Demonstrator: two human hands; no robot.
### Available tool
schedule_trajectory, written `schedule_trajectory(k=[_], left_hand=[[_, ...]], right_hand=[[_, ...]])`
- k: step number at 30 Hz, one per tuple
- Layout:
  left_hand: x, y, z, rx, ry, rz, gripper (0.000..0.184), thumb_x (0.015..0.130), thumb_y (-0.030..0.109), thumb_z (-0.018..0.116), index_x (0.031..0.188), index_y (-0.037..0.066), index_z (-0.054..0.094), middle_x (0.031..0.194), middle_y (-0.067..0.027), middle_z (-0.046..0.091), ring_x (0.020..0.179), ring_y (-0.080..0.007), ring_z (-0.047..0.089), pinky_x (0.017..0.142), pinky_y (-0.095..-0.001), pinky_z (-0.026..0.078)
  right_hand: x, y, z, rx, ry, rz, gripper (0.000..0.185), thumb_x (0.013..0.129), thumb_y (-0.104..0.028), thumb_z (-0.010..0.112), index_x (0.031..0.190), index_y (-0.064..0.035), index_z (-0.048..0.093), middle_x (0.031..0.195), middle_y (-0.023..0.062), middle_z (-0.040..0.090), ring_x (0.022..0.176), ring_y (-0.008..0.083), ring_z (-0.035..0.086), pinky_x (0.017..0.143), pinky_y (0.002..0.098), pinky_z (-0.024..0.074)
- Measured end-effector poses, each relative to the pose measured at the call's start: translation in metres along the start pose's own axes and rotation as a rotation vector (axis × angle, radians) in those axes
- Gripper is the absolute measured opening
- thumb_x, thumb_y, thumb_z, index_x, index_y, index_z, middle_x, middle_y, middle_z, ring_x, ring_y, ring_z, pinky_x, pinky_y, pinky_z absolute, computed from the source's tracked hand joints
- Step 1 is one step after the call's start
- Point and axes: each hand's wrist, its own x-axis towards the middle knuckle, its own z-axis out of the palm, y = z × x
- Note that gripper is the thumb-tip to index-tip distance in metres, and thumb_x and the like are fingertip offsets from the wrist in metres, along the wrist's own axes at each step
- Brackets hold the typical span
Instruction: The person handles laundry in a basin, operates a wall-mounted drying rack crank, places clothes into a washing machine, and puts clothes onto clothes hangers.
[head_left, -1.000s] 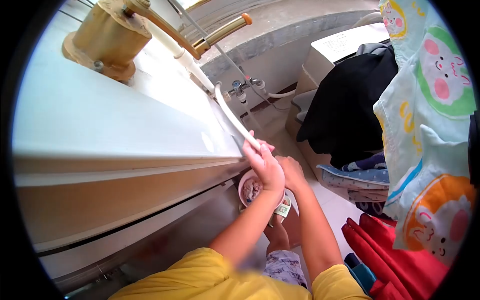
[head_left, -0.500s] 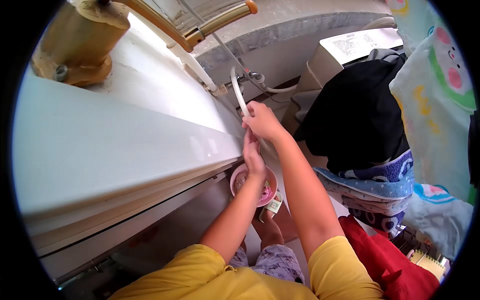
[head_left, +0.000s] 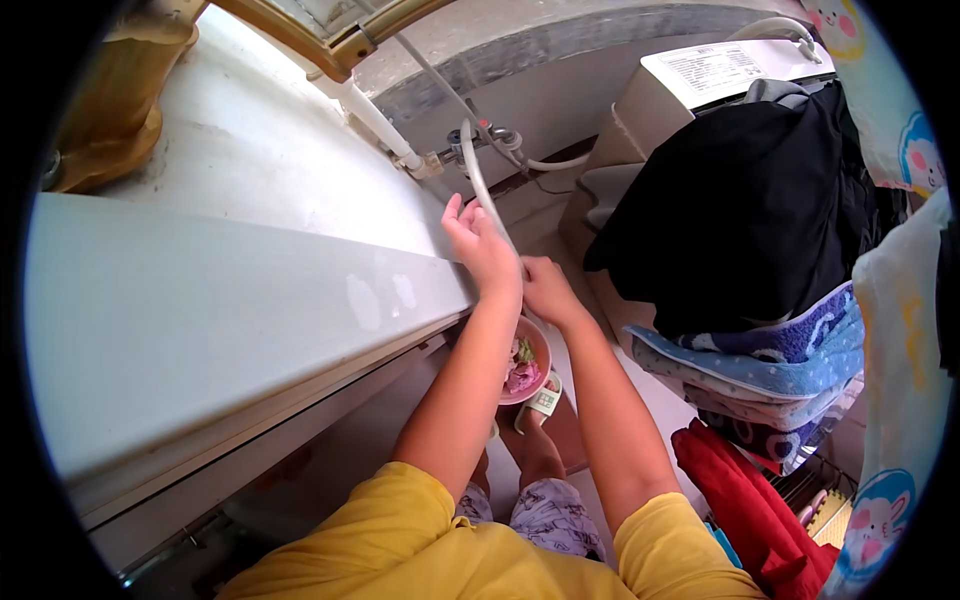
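Note:
A white hose [head_left: 483,188] hangs from the wall tap [head_left: 478,145] and runs down between my hands. My right hand [head_left: 548,290] is closed around its lower part, above the bowl. My left hand [head_left: 485,250] is raised beside the hose at the counter's edge, fingers apart and partly bent, holding nothing that I can see. Below both wrists is a pink bowl [head_left: 541,362] with pink cloth [head_left: 521,378] and something green inside. My left forearm covers part of the bowl.
A white counter [head_left: 230,270] lies along the left. At right, black cloth [head_left: 735,210] covers part of a white appliance [head_left: 720,72], with folded towels [head_left: 770,350] below it. Red cloth [head_left: 745,500] and printed cloth [head_left: 905,290] hang nearer me. My slippered foot [head_left: 543,402] is beside the bowl.
My left hand has moved up and left, its fingers spreading. My right hand has slid lower along the hose. The view has shifted slightly, and more of the bowl's contents show.

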Motion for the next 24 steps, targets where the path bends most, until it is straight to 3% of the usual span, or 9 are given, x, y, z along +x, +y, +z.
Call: schedule_trajectory(k=[2,4,6,11,13,15,18,20,24], left_hand=[[-0.01,-0.022,-0.011,0.197,0.037,0.185,0.033,0.095,0.016,0.041,0.123,-0.001,0.036,0.102,-0.0114,0.058,0.098,-0.0193,0.054,0.089,-0.0322,0.039],[-0.015,-0.044,-0.031,0.18,0.051,0.035,0.035,0.096,0.022,0.042,0.122,0.0,0.039,0.107,-0.0125,0.056,0.104,-0.0197,0.051,0.093,-0.0325,0.037],[-0.006,-0.053,-0.056,-0.192,-0.252,-0.513,0.035,0.096,0.03,0.041,0.119,0.004,0.043,0.107,-0.0096,0.055,0.094,-0.0168,0.056,0.081,-0.031,0.045],[-0.009,-0.067,-0.049,-0.037,-0.153,-0.348,0.031,0.096,0.034,0.038,0.107,0.009,0.053,0.094,-0.0009,0.058,0.082,-0.0115,0.056,0.069,-0.0293,0.046],[-0.018,-0.084,-0.058,-0.053,-0.271,-0.367,0.021,0.092,0.018,0.046,0.104,0.002,0.054,0.102,-0.0066,0.057,0.095,-0.0131,0.052,0.078,-0.0274,0.043],[-0.014,-0.084,-0.057,0.037,-0.323,-0.303,0.02,0.091,0.016,0.049,0.104,0.002,0.054,0.103,-0.007,0.058,0.094,-0.0136,0.053,0.077,-0.0278,0.044],[-0.011,-0.06,-0.05,0.454,-0.353,0.069,0.02,0.089,0.011,0.052,0.106,0.0,0.054,0.103,-0.0078,0.06,0.089,-0.0152,0.057,0.075,-0.0277,0.046],[-0.017,-0.063,-0.047,0.37,-0.311,0.053,0.02,0.089,0.01,0.052,0.106,0.0,0.054,0.103,-0.0078,0.06,0.09,-0.0152,0.057,0.075,-0.0276,0.046],[-0.023,-0.078,-0.044,0.238,-0.294,-0.012,0.021,0.089,0.01,0.053,0.107,0.0,0.054,0.103,-0.0079,0.06,0.09,-0.0151,0.057,0.076,-0.0275,0.046]], right_hand=[[0.02,-0.01,0.007,-0.088,0.076,-0.072,0.022,0.075,-0.013,0.061,0.092,0.0012,0.063,0.086,0.0236,0.063,0.09,0.041,0.06,0.076,0.0452,0.0461],[0.03,-0.034,0.007,-0.189,0.209,-0.063,0.024,0.076,-0.01,0.059,0.098,0.001,0.058,0.088,0.0235,0.062,0.09,0.0407,0.059,0.076,0.0466,0.0451],[0.031,-0.034,0.011,-0.149,0.253,-0.151,0.029,0.077,-0.009,0.059,0.103,0.0018,0.055,0.094,0.0241,0.061,0.092,0.0399,0.058,0.078,0.0464,0.045],[0.026,-0.043,0.012,-0.05,0.325,-0.255,0.039,0.077,-0.008,0.06,0.115,-0.0065,0.054,0.097,0.0214,0.061,0.091,0.0384,0.058,0.078,0.0426,0.0454],[0.046,-0.039,0.016,-0.093,0.392,-0.166,0.038,0.077,-0.007,0.059,0.115,-0.0074,0.055,0.097,0.021,0.061,0.091,0.0382,0.058,0.078,0.0424,0.0451],[0.054,-0.045,0.019,-0.134,0.472,-0.086,0.038,0.077,-0.007,0.059,0.115,-0.0084,0.055,0.097,0.0206,0.06,0.091,0.0379,0.058,0.078,0.0422,0.0447],[0.047,-0.071,0.026,-0.08,0.473,-0.418,0.024,0.077,0.0,0.055,0.099,-0.0071,0.053,0.09,0.0165,0.058,0.087,0.0383,0.057,0.075,0.0455,0.0452],[0.04,-0.09,0.026,-0.185,0.386,-0.462,0.02,0.076,0.001,0.055,0.095,-0.0044,0.053,0.091,0.0167,0.058,0.088,0.0375,0.057,0.075,0.0448,0.0457],[0.049,-0.076,0.028,-0.234,0.367,-0.199,0.017,0.076,0.0,0.055,0.093,-0.0023,0.056,0.094,0.017,0.058,0.09,0.0363,0.057,0.077,0.0445,0.0457]])
